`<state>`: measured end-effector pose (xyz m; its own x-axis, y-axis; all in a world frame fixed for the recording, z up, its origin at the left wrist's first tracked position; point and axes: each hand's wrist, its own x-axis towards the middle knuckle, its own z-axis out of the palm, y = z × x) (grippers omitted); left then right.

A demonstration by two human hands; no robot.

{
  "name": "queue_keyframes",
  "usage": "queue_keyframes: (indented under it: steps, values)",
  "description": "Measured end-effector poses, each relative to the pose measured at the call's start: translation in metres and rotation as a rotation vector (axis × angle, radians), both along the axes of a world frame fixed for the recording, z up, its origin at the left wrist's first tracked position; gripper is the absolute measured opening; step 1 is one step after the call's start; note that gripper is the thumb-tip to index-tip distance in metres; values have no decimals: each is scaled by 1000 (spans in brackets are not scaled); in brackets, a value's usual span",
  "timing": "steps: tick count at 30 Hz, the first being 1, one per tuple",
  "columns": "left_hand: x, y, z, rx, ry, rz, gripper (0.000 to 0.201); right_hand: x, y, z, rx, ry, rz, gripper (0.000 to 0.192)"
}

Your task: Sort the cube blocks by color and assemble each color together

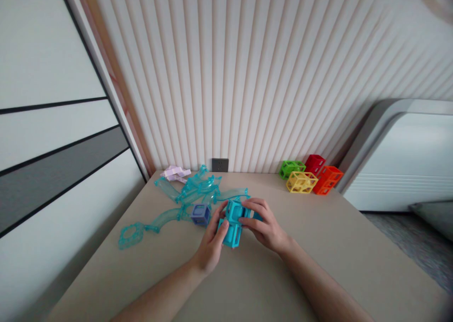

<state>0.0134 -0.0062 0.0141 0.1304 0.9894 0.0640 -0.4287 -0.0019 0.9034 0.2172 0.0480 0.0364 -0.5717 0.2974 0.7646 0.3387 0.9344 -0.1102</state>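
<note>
Both hands are on a cluster of cyan open-frame cubes (234, 222) sitting mid-worktop, just near of the clear track pile. Left hand (211, 244) wraps the near-left side, thumb and fingers curled onto the lower cube; the grip is closed on it. Right hand (265, 225) covers the right side w/ fingers laid over the top cube, also grasping the cluster. Can't tell exactly how many cubes are in the block, nor whether the joints are fully seated; fingers hide the seams.

Judging by the hold, the step looks like pressing cubes together. To do it well:
- Keep the bottom cube flat on the worktop (318, 246) so the push goes straight, no twist.
- Line up frame edges flush before squeezing; skewed frames prob. won't seat.
- Squeeze from opposite faces, not on the thin bars; those look bendy.
- Keep fingertips out of the open windows, a pinch risk.

Around it: a purple-blue frame cube (200, 214) sits just left of the cluster, close to the left thumb but apart. Beyond, far-left, a tangle of translucent teal track pieces (191, 194) w/ one curved run ending in a ring piece (131, 235) toward the near left. Pale lilac parts (175, 173) lie at the far edge by the wall socket (220, 164). Far right, well apart: green (291, 168), yellow (301, 182), red (314, 163) and orange (328, 179) frame cubes grouped together.
</note>
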Motion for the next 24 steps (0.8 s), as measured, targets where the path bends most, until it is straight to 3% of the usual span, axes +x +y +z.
queue_keyframes:
  steps: [7, 13, 20, 24]
  values:
    - [0, -1, -5, -205, -137, -49, 42, 4, -4, -5, 49, -3, 8, 27]
    - [2, 1, 11, -208, -190, -140, 42, 5, -3, -1, 41, -22, 23, 28]
    - [0, 5, 19, -287, -174, 44, 42, 5, -2, 0, 26, -66, -43, 32]
    - [0, 7, 20, -251, -179, 20, 42, 4, -3, -4, -37, -82, -117, 42]
